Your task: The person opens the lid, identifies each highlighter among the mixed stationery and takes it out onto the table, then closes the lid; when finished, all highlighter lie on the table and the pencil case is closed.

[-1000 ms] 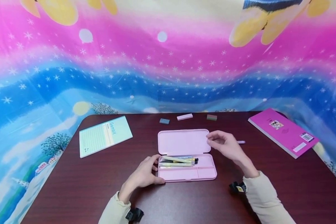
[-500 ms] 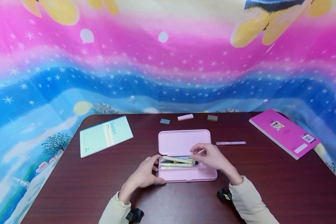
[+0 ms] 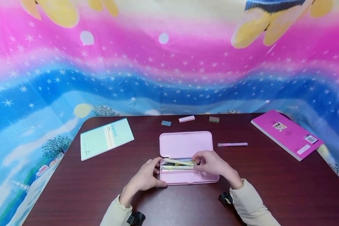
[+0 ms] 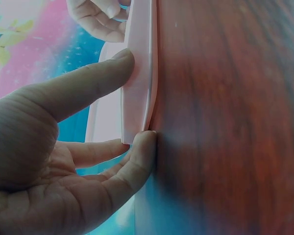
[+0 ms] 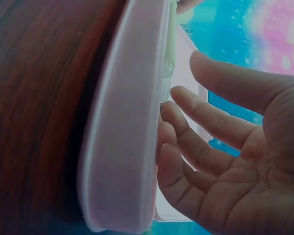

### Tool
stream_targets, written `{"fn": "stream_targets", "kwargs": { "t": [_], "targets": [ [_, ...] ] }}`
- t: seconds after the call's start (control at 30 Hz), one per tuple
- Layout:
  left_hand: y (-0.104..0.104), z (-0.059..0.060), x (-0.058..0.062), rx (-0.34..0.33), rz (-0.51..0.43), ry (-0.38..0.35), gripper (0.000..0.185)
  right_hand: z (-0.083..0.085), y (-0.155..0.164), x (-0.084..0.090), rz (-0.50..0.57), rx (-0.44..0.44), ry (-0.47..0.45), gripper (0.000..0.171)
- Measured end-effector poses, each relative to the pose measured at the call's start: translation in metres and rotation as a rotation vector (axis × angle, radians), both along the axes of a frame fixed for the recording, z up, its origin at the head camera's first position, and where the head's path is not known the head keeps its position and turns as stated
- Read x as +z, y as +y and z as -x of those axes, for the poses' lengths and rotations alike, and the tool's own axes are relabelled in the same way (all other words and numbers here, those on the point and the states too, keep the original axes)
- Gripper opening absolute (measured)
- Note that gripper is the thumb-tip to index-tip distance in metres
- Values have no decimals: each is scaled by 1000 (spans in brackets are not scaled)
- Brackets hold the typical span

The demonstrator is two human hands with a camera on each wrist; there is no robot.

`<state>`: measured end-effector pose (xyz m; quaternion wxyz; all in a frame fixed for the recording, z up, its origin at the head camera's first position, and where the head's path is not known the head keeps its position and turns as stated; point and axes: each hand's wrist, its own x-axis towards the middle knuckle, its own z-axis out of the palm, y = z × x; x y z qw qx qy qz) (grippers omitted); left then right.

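An opened pink pencil case point(image 3: 180, 178) lies on the dark wooden table, its lid tipped back. Several pens point(image 3: 178, 167), some yellow-green, lie in its rear compartment. My left hand point(image 3: 145, 176) grips the case's left end, thumb on the front wall and fingers at the end, as the left wrist view confirms. Over the right part of the case is my right hand point(image 3: 214, 164), its fingertips close to the pen ends. In the right wrist view its thumb stands apart from the loosely bent fingers, with no pen between them. Whether fingertips touch the pens is hard to tell.
A pink pen point(image 3: 233, 144) lies right of the lid. Behind the case are a blue-grey eraser point(image 3: 166, 123), a pink eraser point(image 3: 186, 119) and a green-brown eraser point(image 3: 214, 119). A mint notebook point(image 3: 107, 138) is at left, a magenta book point(image 3: 286, 133) at right.
My right hand has moved left and down from the lid's right edge to the pens in the case, uncovering the pink pen. The left hand has stayed at the case.
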<state>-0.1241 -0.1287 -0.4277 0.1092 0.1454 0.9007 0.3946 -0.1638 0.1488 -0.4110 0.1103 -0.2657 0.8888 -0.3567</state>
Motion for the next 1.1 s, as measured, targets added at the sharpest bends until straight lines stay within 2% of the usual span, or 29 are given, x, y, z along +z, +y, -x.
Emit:
{"fn": "stream_targets", "kwargs": {
  "t": [0.33,0.53,0.77,1.1],
  "targets": [
    [1,1,0,-8,-1,1,83,-3,-6,-4,-42,-37,5,14],
    [1,-1,2,-4,-2,-10,84,-2,-7,-6,-6,-80,16,11],
    [1,-1,2,-8,-6,-6,83,-2,-7,-7,-5,-62,12,12],
    [1,-1,2,-6,-1,0,83,-6,-12,-7,-56,-68,96,15]
  ]
}}
